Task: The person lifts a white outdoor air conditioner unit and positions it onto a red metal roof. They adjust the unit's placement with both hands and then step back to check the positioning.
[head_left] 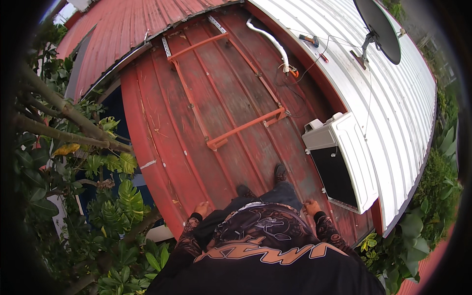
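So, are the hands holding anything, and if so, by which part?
Nothing is visibly held: the left hand and right hand both hang empty at the person's sides.

The left hand [202, 209] hangs relaxed, nearer than the red frame [246, 129], about level with its left side. The right hand [310, 207] hangs loosely, nearer too, right of the frame. Both forearms [326, 230] are lowered.

We're outdoors on a rooftop [255, 157]: red metal sheeting [164, 164], white corrugated roofing [393, 123], a satellite dish [381, 30], leafy branches [74, 113].
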Demonstrator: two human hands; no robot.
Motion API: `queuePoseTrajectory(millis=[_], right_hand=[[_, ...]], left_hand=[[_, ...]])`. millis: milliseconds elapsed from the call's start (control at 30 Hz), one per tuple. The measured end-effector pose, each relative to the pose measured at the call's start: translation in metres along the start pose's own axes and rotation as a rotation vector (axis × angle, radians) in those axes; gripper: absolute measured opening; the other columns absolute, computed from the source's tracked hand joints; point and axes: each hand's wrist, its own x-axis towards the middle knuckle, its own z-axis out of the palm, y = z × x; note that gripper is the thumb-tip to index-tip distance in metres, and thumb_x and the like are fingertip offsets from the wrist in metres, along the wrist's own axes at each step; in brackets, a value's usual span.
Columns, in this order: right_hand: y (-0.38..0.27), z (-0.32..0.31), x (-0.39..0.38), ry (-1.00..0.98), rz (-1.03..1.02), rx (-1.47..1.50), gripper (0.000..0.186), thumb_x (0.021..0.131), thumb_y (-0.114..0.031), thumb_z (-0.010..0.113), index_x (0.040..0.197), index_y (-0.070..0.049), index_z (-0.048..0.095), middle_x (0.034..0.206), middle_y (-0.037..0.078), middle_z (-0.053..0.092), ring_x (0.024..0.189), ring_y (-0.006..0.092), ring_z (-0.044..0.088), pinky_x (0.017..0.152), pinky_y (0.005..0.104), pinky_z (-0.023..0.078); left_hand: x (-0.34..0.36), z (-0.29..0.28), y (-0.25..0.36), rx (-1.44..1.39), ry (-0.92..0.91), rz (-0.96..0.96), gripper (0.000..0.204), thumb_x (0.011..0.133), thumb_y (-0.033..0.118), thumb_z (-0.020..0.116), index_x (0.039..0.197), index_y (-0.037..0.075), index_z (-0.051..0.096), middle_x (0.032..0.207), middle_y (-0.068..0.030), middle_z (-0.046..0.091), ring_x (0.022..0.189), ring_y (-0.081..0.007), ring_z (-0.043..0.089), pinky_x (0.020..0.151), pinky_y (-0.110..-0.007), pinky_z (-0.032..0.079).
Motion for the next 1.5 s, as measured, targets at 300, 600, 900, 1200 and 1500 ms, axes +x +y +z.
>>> queuePoseTrajectory(millis=[300,600,900,1200,1500], right_hand=[[0.000,0.001,-0.001,-0.023,-0.018,-0.026,0.029,0.090,-0.017,0.061,0.111,0.003,0.065,0.081,0.012,0.071,0.066,0.0209,0.070,0.055,0.0328,0.055],[-0.002,-0.001,0.003,-0.015,0.009,-0.012,0.035,0.090,-0.017,0.063,0.118,0.003,0.063,0.085,0.013,0.071,0.067,0.0206,0.070,0.055,0.0324,0.055],[-0.006,-0.009,0.006,-0.018,-0.025,-0.151,0.032,0.091,-0.018,0.063,0.118,-0.001,0.064,0.083,0.011,0.072,0.070,0.0195,0.071,0.052,0.0343,0.055],[-0.005,-0.002,-0.002,0.017,-0.042,-0.079,0.032,0.088,-0.017,0.063,0.111,0.005,0.065,0.081,0.011,0.070,0.064,0.0209,0.068,0.058,0.0328,0.055],[0.027,0.000,-0.010,0.037,-0.031,-0.128,0.037,0.086,-0.021,0.064,0.114,0.003,0.066,0.098,0.022,0.071,0.089,0.0259,0.072,0.075,0.0365,0.056]], left_hand=[[-0.001,0.000,0.000,-0.036,0.003,-0.030,0.053,0.100,0.042,0.054,0.130,-0.002,0.059,0.121,-0.0181,0.066,0.113,-0.0282,0.064,0.096,-0.036,0.049],[0.035,0.009,-0.032,-0.140,-0.058,-0.020,0.044,0.102,0.032,0.053,0.131,0.000,0.056,0.115,-0.0150,0.066,0.099,-0.0212,0.068,0.083,-0.031,0.055],[0.034,0.007,-0.029,0.083,0.017,0.052,0.050,0.101,0.038,0.053,0.130,-0.003,0.057,0.122,-0.0181,0.065,0.110,-0.0259,0.065,0.097,-0.035,0.049],[0.008,0.001,-0.010,0.100,-0.004,0.024,0.054,0.099,0.045,0.053,0.131,0.003,0.059,0.122,-0.0199,0.066,0.118,-0.0289,0.061,0.100,-0.037,0.046],[0.035,0.014,-0.046,0.055,0.034,0.021,0.050,0.096,0.043,0.061,0.129,0.005,0.060,0.112,-0.0154,0.068,0.102,-0.0283,0.067,0.087,-0.042,0.053]])
